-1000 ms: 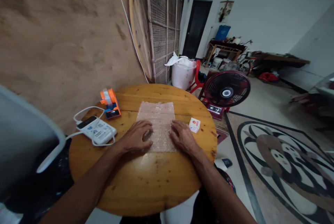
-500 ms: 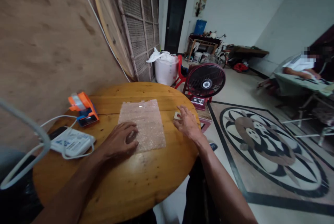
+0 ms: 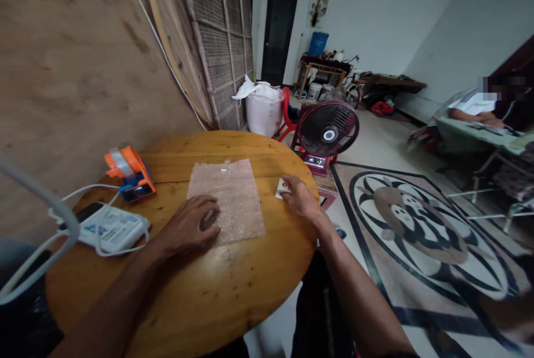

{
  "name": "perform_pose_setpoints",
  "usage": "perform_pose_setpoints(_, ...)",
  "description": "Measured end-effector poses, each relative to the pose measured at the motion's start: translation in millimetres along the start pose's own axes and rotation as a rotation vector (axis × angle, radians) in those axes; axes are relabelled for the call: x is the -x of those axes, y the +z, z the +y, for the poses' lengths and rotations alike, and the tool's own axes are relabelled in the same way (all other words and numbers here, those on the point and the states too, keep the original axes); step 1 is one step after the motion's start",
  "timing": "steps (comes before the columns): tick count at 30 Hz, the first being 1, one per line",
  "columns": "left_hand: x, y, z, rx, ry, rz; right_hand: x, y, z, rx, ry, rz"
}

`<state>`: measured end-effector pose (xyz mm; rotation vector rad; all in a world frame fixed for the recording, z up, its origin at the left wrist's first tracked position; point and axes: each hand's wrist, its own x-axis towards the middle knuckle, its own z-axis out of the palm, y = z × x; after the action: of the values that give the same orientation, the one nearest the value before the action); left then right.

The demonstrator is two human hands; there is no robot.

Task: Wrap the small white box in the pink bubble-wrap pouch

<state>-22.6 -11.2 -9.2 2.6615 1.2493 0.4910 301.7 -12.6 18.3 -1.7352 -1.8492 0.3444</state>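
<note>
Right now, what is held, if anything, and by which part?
The right hand touches the small box at its right side; its grip is unclear. The left hand holds nothing.

Right hand is no longer resting on bubble wrap; its fingers are gripping the small white box. View is pointing further right, now taking in a person at a far table.

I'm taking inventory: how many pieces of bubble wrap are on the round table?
1: the bubble wrap lies flat on the round table, its lower-left part behind the left hand. Any piece underneath would be hidden.
</note>
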Motion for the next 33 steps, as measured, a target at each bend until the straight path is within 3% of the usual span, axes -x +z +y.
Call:
perform_pose_setpoints(5, 2, -4.1, 6, 0.032, -0.027, 0.009, -9, 1, -16, -0.319, 0.011, 0.004)
perform_pose_setpoints(10, 2, -8.3, 9, 0.068, -0.033, 0.012, -19, 5, -59, -0.621, -0.186, -0.095)
perform_pose_setpoints(15, 3, -8.9, 10, 0.084, -0.049, 0.024, -32, 36, -88, -0.642, -0.297, -0.245)
perform_pose_setpoints(19, 3, -10.4, 12, 0.092, -0.044, 0.025, -37, 75, -83, -0.524, -0.346, -0.265)
perform_pose_setpoints(22, 2, -11.9, 13, 0.111, -0.058, 0.028, -32, 92, -73, -0.421, -0.430, -0.287)
perform_pose_setpoints(28, 1, -10.5, 11, 0.157, -0.122, 0.033, -27, 96, -56, -0.505, -0.384, -0.335)
perform_pose_setpoints(33, 1, -9.1, 10, 0.172, -0.121, 0.040, -30, 94, -57, -0.559, -0.346, -0.369)
